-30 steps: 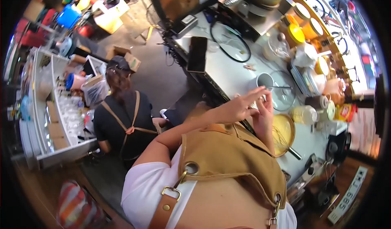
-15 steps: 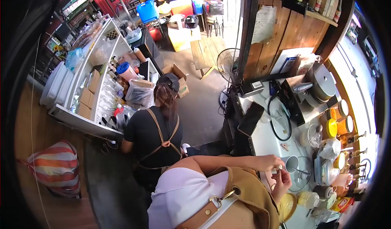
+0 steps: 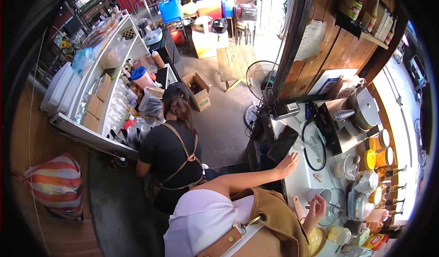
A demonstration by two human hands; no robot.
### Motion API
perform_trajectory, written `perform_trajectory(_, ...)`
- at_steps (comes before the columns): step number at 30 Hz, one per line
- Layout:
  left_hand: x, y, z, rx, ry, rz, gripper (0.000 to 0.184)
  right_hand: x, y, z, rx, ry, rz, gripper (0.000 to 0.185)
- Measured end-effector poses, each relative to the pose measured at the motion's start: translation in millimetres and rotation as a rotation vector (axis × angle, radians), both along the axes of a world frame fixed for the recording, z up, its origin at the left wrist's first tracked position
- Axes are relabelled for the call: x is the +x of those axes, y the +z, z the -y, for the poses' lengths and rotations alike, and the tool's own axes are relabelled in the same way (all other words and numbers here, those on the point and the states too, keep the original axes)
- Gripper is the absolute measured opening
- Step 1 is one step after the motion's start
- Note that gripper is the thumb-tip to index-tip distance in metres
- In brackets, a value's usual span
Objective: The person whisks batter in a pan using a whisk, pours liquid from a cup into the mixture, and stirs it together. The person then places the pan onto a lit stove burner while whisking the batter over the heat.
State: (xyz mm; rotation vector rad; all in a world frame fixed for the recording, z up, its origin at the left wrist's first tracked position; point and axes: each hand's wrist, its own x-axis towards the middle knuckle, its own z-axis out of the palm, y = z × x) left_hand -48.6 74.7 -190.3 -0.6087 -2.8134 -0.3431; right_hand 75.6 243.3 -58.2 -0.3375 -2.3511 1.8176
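My left hand [image 3: 287, 164] hovers over the near edge of the counter, beside the lower corner of a black phone [image 3: 282, 143]. Its fingers are loosely stretched, and I see nothing in them. Close by stands a small clear cup [image 3: 298, 145]. My right hand [image 3: 314, 210] is bent with fingertips drawn in, just below a grey-white cup [image 3: 325, 194] with a spoon handle [image 3: 337, 206] next to it. Whatever those fingers hold is too small to make out. A pinkish handle [image 3: 298, 207] lies left of the right hand, and a yellowish bowl [image 3: 317, 242] sits below.
A black cable loop [image 3: 313, 147], lidded jars [image 3: 383, 156] and a large pot [image 3: 363, 108] are on the counter [image 3: 307, 177]. A fan [image 3: 263, 79] stands beyond its left end. A person in an apron [image 3: 169, 154] is close on my left, facing a shelf [image 3: 98, 133].
My hands were together at the cup, fingers on a small pale piece. My left hand has moved away toward the phone; my right stays near the cup. The view has shifted slightly.
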Motion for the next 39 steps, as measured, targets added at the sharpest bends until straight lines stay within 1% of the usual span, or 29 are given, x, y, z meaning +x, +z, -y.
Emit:
perform_trajectory(1,-1.8,-4.0,-0.9,-0.037,-0.026,-0.112,0.036,-0.9,0.0,1.6,0.001,0.001,0.002,0.020)
perform_trajectory(2,-5.4,-2.7,-1.1,-0.037,-0.026,-0.110,0.036,-1.5,-0.2,3.8,0.013,0.003,-0.020,0.019)
perform_trajectory(4,-15.8,0.3,-2.7,0.079,-0.081,-0.038,0.021,-1.7,1.1,8.5,0.026,-0.002,-0.037,0.018)
perform_trajectory(8,-33.0,-17.7,-3.6,-0.008,-0.070,-0.029,0.013,1.3,2.5,16.6,0.002,-0.016,-0.010,0.017)
perform_trajectory(10,-31.4,-29.8,-7.1,0.107,-0.113,-0.024,0.009,3.1,5.5,19.8,0.004,-0.038,0.033,0.018)
perform_trajectory(12,-26.2,-54.7,-15.7,0.345,-0.225,0.161,0.008,0.1,25.4,35.7,-0.100,-0.107,0.084,0.017)
perform_trajectory(13,-25.6,-60.3,-12.8,0.317,-0.385,0.141,0.007,-0.3,24.4,35.1,-0.033,-0.091,0.090,0.017)
perform_trajectory(14,-24.8,-42.0,-6.7,0.326,-0.475,0.020,0.008,0.3,20.0,31.4,0.036,-0.090,0.111,0.017)
perform_trajectory(15,-26.1,-25.2,3.5,0.371,-0.532,0.052,0.009,2.9,19.1,34.6,-0.068,-0.137,0.117,0.017)
perform_trajectory(16,-33.1,-27.1,5.0,0.332,-0.459,0.094,0.009,4.8,19.2,31.9,0.052,-0.170,0.189,0.016)
perform_trajectory(17,-41.5,-43.8,3.3,0.321,-0.326,0.142,0.013,7.3,13.6,29.4,0.055,-0.197,0.096,0.015)
perform_trajectory(18,-45.7,-20.2,9.4,0.321,-0.258,0.230,0.015,11.6,8.0,26.9,0.061,-0.215,-0.009,0.014)
perform_trajectory(19,-51.8,-14.7,12.6,0.489,-0.335,0.079,0.008,16.7,9.6,23.0,0.071,-0.300,0.012,0.014)
perform_trajectory(20,-53.7,-9.7,17.0,0.466,-0.336,0.205,0.016,22.2,10.5,17.9,0.052,-0.364,-0.001,0.013)
perform_trajectory(21,-53.7,-3.4,17.9,0.512,-0.331,0.227,0.010,31.4,11.2,13.6,0.036,-0.419,-0.016,0.013)
perform_trajectory(23,-51.8,14.3,25.4,0.398,-0.373,0.189,0.033,55.8,9.1,-7.3,0.022,-0.587,-0.029,0.009)
perform_trajectory(24,-50.6,18.3,26.9,0.330,-0.366,0.156,0.039,68.2,8.1,-21.0,-0.005,-0.686,-0.055,0.013)
perform_trajectory(26,-39.9,39.6,18.2,0.376,-0.364,0.043,0.037,100.7,12.6,-45.1,0.190,-0.887,-0.051,0.032)
perform_trajectory(27,-32.4,51.5,11.6,0.463,-0.415,0.119,0.035,117.1,13.1,-56.8,0.215,-1.015,-0.052,0.037)
perform_trajectory(30,2.0,66.2,-16.8,0.590,-0.622,0.326,0.032,180.3,1.6,-99.9,0.373,-1.301,0.069,0.032)
perform_trajectory(31,16.4,71.0,-28.4,0.552,-0.789,0.411,0.032,204.6,-19.7,-121.6,0.366,-1.362,0.056,0.031)
perform_trajectory(32,30.7,73.0,-39.0,0.509,-0.950,0.495,0.032,241.5,-63.1,-157.2,0.504,-1.401,0.140,0.030)
perform_trajectory(33,42.3,69.4,-50.2,0.423,-1.011,0.489,0.040,250.4,-79.7,-169.8,0.399,-1.449,0.159,0.032)
perform_trajectory(34,53.5,65.4,-60.4,0.418,-1.038,0.501,0.040,244.3,-69.4,-164.4,0.294,-1.436,0.309,0.041)
perform_trajectory(35,63.3,61.6,-70.9,0.323,-1.039,0.454,0.045,243.0,-73.0,-170.0,0.012,-1.448,0.235,0.052)
perform_trajectory(36,70.9,57.7,-80.8,0.231,-1.035,0.397,0.050,239.3,-77.9,-174.4,-0.117,-1.499,0.124,0.059)
perform_trajectory(37,75.0,50.7,-88.7,0.170,-1.072,0.307,0.057,236.8,-79.7,-178.3,-0.230,-1.509,0.097,0.062)
perform_trajectory(38,76.9,41.4,-96.3,0.165,-1.090,0.292,0.057,235.0,-82.2,-186.2,-0.237,-1.524,0.079,0.062)
perform_trajectory(39,79.4,31.2,-103.2,0.134,-1.043,0.358,0.056,234.5,-87.6,-195.2,-0.299,-1.507,0.124,0.056)
